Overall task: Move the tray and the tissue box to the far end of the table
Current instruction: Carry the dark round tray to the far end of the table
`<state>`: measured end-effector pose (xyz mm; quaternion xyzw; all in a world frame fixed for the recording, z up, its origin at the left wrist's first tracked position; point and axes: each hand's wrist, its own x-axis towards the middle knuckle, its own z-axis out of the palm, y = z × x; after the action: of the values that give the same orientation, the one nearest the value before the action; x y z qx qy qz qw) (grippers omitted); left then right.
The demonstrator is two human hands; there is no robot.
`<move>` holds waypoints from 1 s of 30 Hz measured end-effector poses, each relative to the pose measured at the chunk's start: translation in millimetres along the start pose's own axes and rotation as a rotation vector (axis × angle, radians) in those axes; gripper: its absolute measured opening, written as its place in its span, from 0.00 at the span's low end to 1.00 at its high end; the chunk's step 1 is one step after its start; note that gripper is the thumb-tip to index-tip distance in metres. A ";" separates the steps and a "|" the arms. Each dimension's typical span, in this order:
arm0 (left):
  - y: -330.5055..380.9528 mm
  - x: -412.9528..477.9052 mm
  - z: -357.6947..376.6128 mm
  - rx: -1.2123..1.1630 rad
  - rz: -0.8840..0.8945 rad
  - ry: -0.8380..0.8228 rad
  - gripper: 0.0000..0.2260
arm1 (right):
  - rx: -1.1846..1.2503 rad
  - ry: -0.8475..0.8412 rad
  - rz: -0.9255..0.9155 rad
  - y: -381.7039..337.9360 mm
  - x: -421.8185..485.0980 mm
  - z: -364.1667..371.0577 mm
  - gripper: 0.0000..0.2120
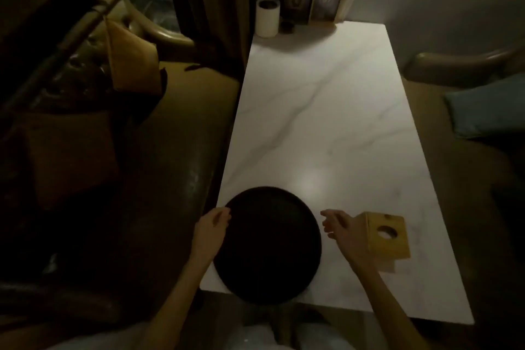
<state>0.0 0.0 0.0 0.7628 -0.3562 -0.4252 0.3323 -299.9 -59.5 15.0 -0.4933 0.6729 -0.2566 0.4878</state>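
- Fingers on your left hand (211,226) are loosely curled right at the left rim of the tray (268,244). Looks like they're touching the edge or just about to, but it's too dim to say you've actually got a grip.
- Your right hand (339,226) is spread open with nothing in it, hovering between the tray's right rim and the tissue box (383,234), apart from both.
- Tray is the dark round one at the near end of the table (326,111), its near edge hanging a little over the table lip. The wooden tissue box sits just right of it, also at the near end.
- So I'd call this the very start: you're setting up a two-handed grab on the tray, nothing moved yet.
- Next you'd want the right hand on the opposite rim, then lift or slide it straight up the marble.
- Heads up, the far end already has a white cylinder (268,17), a small dark pot (287,26) and a couple of standing cards (326,0), so leave room for the box too.
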 end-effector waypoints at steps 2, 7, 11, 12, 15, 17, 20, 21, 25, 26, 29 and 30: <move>-23.0 18.5 1.8 0.113 -0.033 0.040 0.08 | -0.110 0.025 0.061 23.3 14.8 14.8 0.07; -90.5 66.3 11.9 0.260 -0.298 -0.046 0.20 | -0.217 -0.026 0.310 85.8 48.1 49.1 0.26; -112.2 84.1 22.0 0.267 -0.354 -0.111 0.23 | -0.236 -0.042 0.403 112.7 59.4 66.6 0.29; -113.5 85.1 24.8 0.266 -0.353 -0.127 0.23 | -0.236 -0.046 0.415 116.1 59.3 69.5 0.28; -118.7 86.7 30.0 0.250 -0.348 -0.118 0.21 | -0.246 -0.042 0.411 128.7 59.5 71.5 0.25; -122.6 88.2 29.1 0.217 -0.369 -0.124 0.21 | -0.219 -0.052 0.427 133.1 58.8 71.0 0.24; -118.3 91.9 24.1 0.181 -0.446 -0.181 0.21 | -0.100 -0.078 0.486 118.3 58.1 66.7 0.24; -114.7 92.9 22.6 0.175 -0.485 -0.202 0.19 | -0.049 -0.091 0.525 111.9 58.4 64.6 0.24; -90.0 88.7 19.0 0.184 -0.530 -0.241 0.23 | 0.093 -0.146 0.599 89.0 55.5 44.8 0.27; -82.5 88.2 18.5 0.178 -0.525 -0.238 0.24 | 0.103 -0.165 0.591 84.6 55.8 39.9 0.27; -51.4 88.9 9.8 0.137 -0.535 -0.223 0.27 | 0.146 -0.184 0.560 65.8 59.7 26.6 0.26; -38.7 90.8 6.9 0.128 -0.523 -0.229 0.29 | 0.167 -0.186 0.549 55.8 62.9 20.1 0.25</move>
<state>38.9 -56.1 -71.6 0.7951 -0.2086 -0.5566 0.1202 -307.0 -93.0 -64.3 -0.2725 0.7100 -0.1233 0.6375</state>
